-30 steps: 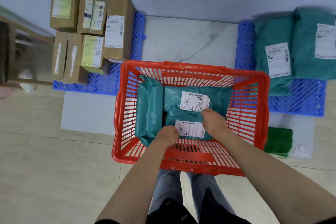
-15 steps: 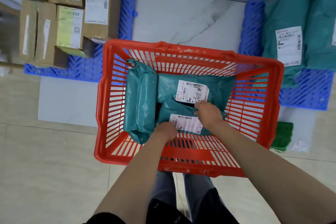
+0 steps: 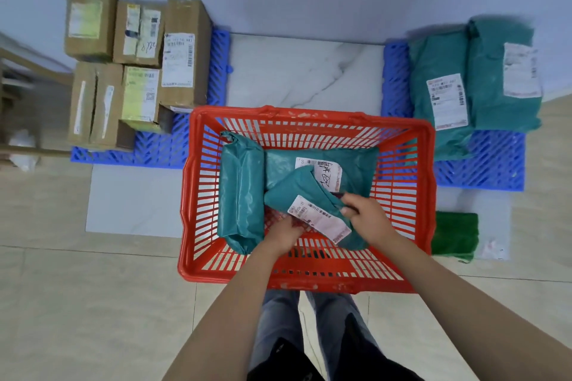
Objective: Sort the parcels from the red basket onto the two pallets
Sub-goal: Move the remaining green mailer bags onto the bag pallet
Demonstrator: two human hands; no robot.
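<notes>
Beige floor tiles (image 3: 93, 303) spread under you, with a pale marbled slab (image 3: 303, 71) running up to the grey wall. Your left blue pallet (image 3: 161, 148) carries the cardboard boxes (image 3: 182, 56) packed side by side, and your right blue pallet (image 3: 495, 164) carries two teal mailer bags (image 3: 439, 77) lying next to each other, labels up. Between them, right in front of your legs, sits the red basket (image 3: 430, 182). Inside it a long teal parcel (image 3: 241, 195) lies along the left side and a flat teal parcel (image 3: 356, 164) rests against the far wall. Over those you hold a small teal parcel (image 3: 297, 192), tilted, its white label facing you. Your right hand (image 3: 368, 219) has its fingers curled and clamped on the parcel's right edge; your left hand (image 3: 284, 235) grips from beneath its near edge, fingers mostly hidden. A green cloth (image 3: 455, 235) lies just beside the basket's right wall.
</notes>
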